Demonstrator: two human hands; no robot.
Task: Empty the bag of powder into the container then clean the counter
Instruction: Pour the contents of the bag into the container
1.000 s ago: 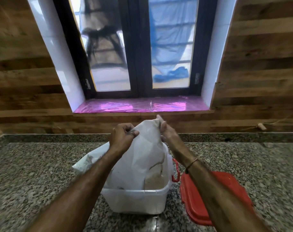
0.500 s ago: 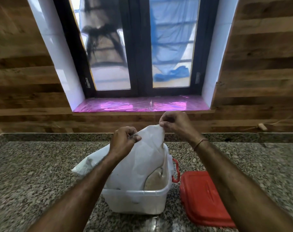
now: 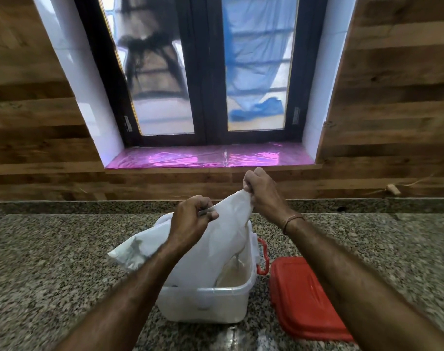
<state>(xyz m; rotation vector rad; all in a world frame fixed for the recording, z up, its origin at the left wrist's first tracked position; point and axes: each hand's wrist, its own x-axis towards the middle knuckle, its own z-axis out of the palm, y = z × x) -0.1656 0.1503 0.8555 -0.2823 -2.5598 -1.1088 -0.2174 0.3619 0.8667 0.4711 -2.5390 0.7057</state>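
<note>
A white plastic bag (image 3: 215,244) hangs upside down over a translucent white container (image 3: 205,304) on the granite counter (image 3: 51,269). My left hand (image 3: 191,221) pinches the bag's upper edge at the left. My right hand (image 3: 262,195) grips the bag's top corner and holds it highest. The bag's lower end sits inside the container, where beige powder (image 3: 232,274) lies on the right side. A thin stream of powder falls from the bag.
A red lid (image 3: 304,297) lies flat on the counter just right of the container, whose red latch (image 3: 264,254) sticks out toward it. A wood-panelled wall and a window with a pink-covered sill (image 3: 208,157) stand behind.
My right hand has lifted the bag's top corner higher and farther back. The bag has gone slacker and flatter, and more powder lies in the container. My left hand stayed nearly in place.
</note>
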